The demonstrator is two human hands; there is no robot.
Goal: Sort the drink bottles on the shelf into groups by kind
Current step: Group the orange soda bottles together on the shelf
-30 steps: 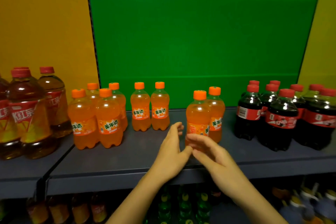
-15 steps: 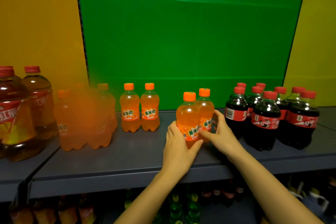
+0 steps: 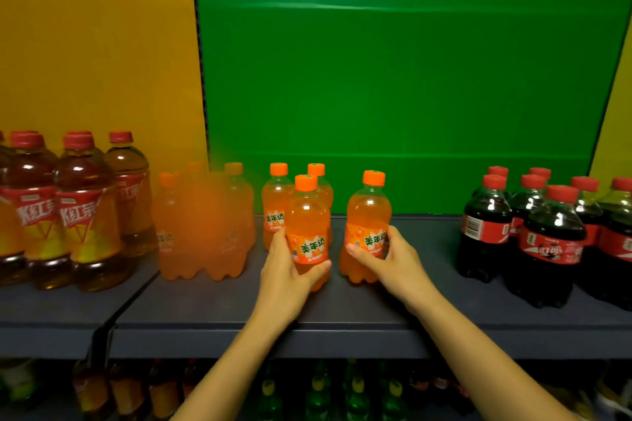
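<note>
Head view showed, nearest the camera, a lower shelf [image 3: 342, 390] in shadow, packed with green and dark bottles too dim to tell apart. Above it ran the dark grey shelf [image 3: 212, 311], and over its front edge both bare forearms reached up and forward. The left hand [image 3: 285, 272] had its grip closed around the lower body of an orange soda bottle [image 3: 307, 232], thumb on one side of the label and fingers wrapped under the other. The right hand [image 3: 390, 258] held a second orange soda bottle [image 3: 367, 219] the same way, low on its label. Both bottles were upright, capped, full of orange drink and slightly apart from each other. Just behind the left one stood two more orange bottles [image 3: 277, 205]. Left of these a blurred cluster of orange bottles [image 3: 205, 225] stood, then tall tea bottles [image 3: 82, 212] with red caps holding amber liquid. Well to the right stood a group of cola bottles [image 3: 547, 243], dark with red caps. Behind everything were a green panel [image 3: 393, 79] and yellow panels [image 3: 95, 44].
</note>
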